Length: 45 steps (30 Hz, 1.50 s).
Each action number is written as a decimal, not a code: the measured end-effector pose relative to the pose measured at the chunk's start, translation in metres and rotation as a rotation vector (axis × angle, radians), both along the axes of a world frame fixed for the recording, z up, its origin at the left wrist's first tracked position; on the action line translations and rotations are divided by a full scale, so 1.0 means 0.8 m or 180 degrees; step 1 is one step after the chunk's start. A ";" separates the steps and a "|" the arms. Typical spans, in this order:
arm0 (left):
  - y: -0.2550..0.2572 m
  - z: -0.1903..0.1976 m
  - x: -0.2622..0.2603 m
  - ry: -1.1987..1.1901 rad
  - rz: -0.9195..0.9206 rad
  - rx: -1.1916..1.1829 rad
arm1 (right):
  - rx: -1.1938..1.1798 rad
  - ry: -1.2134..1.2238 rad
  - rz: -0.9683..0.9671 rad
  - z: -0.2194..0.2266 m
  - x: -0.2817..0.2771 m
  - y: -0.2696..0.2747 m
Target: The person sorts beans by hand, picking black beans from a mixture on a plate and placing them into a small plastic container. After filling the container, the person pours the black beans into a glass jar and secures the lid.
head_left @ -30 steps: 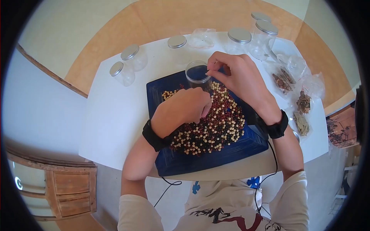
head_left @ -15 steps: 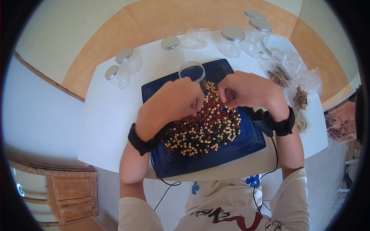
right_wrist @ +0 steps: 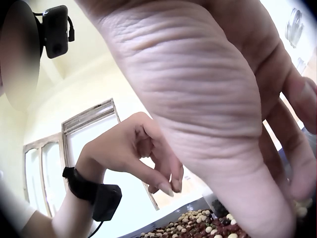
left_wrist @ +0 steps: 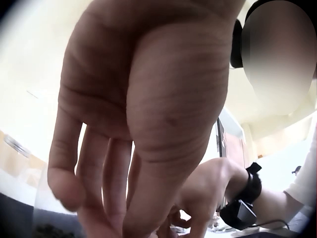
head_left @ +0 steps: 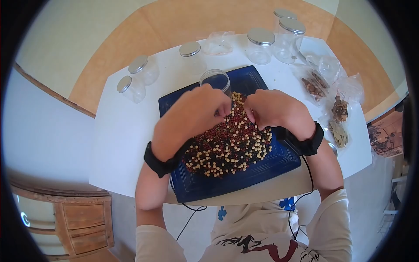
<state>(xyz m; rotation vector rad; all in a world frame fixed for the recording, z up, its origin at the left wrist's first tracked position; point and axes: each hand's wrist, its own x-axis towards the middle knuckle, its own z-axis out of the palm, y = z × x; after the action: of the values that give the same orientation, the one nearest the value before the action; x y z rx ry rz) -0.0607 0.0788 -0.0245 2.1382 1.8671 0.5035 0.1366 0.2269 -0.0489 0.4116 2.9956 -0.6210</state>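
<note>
A heap of mixed red, cream and dark beans (head_left: 231, 146) covers the middle of a blue square tray (head_left: 235, 187). An open clear jar (head_left: 214, 71) stands at the tray's far side; dark beans show low in it in the right wrist view. My left hand (head_left: 190, 115) hovers over the heap's left side beside the jar, its thumb and fingertips close together. I cannot tell whether a bean is between them. On the right side of the heap, my right hand (head_left: 279, 109) points down at the beans, thumb and fingers curved with a gap between.
Lidded clear jars stand along the table's back, including one at left (head_left: 146, 72) and one at right (head_left: 260, 48). Bags of dried pieces (head_left: 339, 109) lie on the right, with a crumpled clear bag (head_left: 219, 43) behind. A cable (head_left: 310, 183) hangs from each wrist camera.
My right hand has moved from the jar's rim down to the heap's right side. My left hand has risen from the heap and shifted slightly left.
</note>
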 end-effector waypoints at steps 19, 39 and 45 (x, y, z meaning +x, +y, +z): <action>0.017 -0.076 0.012 0.0363 0.0017 0.0238 | -0.0179 -0.0037 0.0131 -0.003 0.000 0.013; -0.008 0.037 0.007 0.0403 0.0700 0.1219 | -0.0375 -0.0359 0.0124 0.021 -0.005 0.016; 0.000 0.027 -0.003 0.0686 0.0947 0.1363 | -0.0311 -0.0248 0.0039 0.006 -0.002 0.012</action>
<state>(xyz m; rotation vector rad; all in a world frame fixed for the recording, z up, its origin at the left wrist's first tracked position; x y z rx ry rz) -0.0629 0.0786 -0.0028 2.2495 2.4006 0.8302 0.1348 0.2365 -0.0442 0.4012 2.8778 -0.7290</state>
